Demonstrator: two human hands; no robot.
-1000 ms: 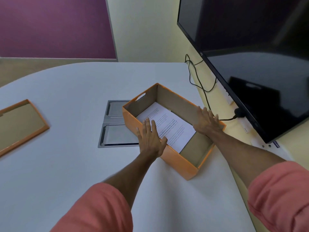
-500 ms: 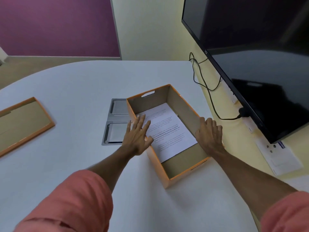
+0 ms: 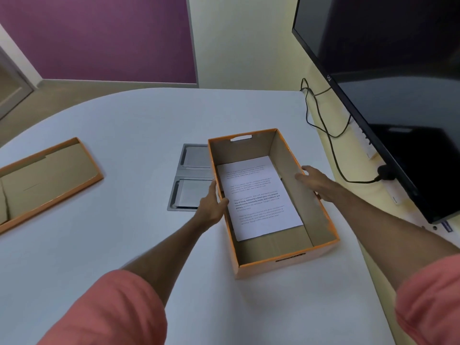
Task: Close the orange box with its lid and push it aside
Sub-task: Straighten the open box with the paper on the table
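Note:
The orange box (image 3: 288,264) stands open on the white table (image 3: 129,135), its short end toward me, with a printed sheet of paper (image 3: 258,197) lying flat inside. My left hand (image 3: 212,204) grips the box's left wall, thumb over the rim. My right hand (image 3: 315,182) holds the right wall from outside, fingers at the rim. The box's lid (image 3: 47,180) lies upside down at the far left of the table, well apart from the box and both hands.
A grey metal cable hatch (image 3: 190,178) is set into the table just left of the box. A large black screen (image 3: 398,83) hangs on the right wall, with a black cable (image 3: 323,125) trailing beside the table's right edge.
The box has been turned from a diagonal position to point nearly straight away from me. Both hands shifted from lying on its rims to holding its side walls.

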